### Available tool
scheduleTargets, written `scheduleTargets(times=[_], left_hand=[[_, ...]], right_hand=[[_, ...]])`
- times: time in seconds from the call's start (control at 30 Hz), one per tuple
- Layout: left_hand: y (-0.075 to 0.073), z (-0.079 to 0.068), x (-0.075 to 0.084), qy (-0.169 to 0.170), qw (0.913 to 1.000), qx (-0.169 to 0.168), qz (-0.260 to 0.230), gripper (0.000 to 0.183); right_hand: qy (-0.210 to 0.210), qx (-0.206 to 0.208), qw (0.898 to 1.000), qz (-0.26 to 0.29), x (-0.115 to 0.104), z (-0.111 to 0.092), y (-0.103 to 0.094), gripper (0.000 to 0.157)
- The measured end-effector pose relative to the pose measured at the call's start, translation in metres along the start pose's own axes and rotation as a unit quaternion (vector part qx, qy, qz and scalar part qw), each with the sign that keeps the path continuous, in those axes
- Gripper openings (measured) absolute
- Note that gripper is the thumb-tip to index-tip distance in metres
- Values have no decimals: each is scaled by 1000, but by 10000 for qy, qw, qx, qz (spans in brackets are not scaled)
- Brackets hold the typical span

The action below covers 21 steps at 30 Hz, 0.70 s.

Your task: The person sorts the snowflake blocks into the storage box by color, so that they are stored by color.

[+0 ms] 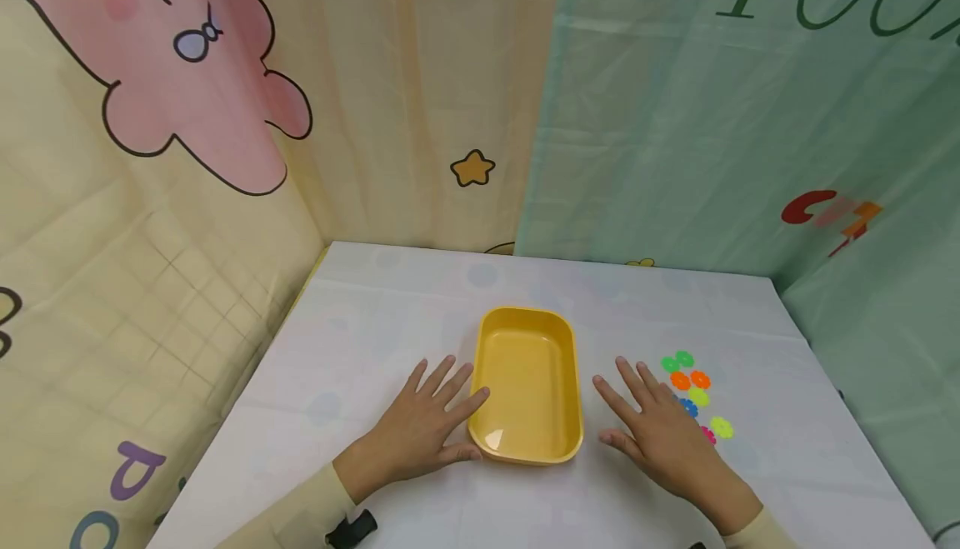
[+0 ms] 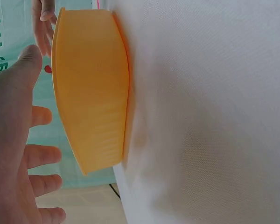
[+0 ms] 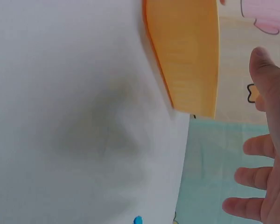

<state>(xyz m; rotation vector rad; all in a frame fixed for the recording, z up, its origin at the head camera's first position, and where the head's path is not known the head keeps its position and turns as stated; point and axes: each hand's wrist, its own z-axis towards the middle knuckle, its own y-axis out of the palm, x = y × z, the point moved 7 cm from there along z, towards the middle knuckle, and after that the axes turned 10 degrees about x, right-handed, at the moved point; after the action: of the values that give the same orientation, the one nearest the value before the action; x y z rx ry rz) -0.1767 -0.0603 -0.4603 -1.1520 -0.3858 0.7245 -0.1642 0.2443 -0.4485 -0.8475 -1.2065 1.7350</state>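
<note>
A yellow rectangular tray [image 1: 527,382] with rounded corners stands on the table, and nothing lies in it. My left hand [image 1: 423,426] is spread out at its left side, with the index fingertip over the rim in the head view. The left wrist view shows that hand [image 2: 14,140] apart from the tray's side wall [image 2: 91,88]. On the other side, my right hand [image 1: 667,432] hovers with fingers spread, holding nothing. Several small flower-shaped pieces [image 1: 701,379] in green, orange, yellow, blue and pink lie beside it, some partly hidden beneath it.
A white cloth with faint spots covers the table [image 1: 375,316]. Cream curtain [image 1: 360,116] with a pink bear print hangs behind and to the left; green curtain [image 1: 660,132] hangs behind and to the right. A black strap [image 1: 351,530] is at the left wrist.
</note>
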Motion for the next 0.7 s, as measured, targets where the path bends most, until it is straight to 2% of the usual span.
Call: scheduleTargets(times=[0.1, 0.27, 0.47, 0.7], left_hand=[[1, 0, 0, -15, 10000, -65, 31, 79], [2, -1, 0, -32, 9998, -179, 8, 77], [0, -1, 0, -59, 9998, -157, -47, 75], [0, -2, 3, 23, 10000, -63, -16, 70]], right_hand=[[54, 133, 9997, -177, 15, 0, -5, 71], [624, 125, 9978, -160, 50, 0, -15, 67], [1479, -258, 9886, -64, 99, 4, -22, 63], [1944, -707, 9784, -28, 153, -5, -12, 54]])
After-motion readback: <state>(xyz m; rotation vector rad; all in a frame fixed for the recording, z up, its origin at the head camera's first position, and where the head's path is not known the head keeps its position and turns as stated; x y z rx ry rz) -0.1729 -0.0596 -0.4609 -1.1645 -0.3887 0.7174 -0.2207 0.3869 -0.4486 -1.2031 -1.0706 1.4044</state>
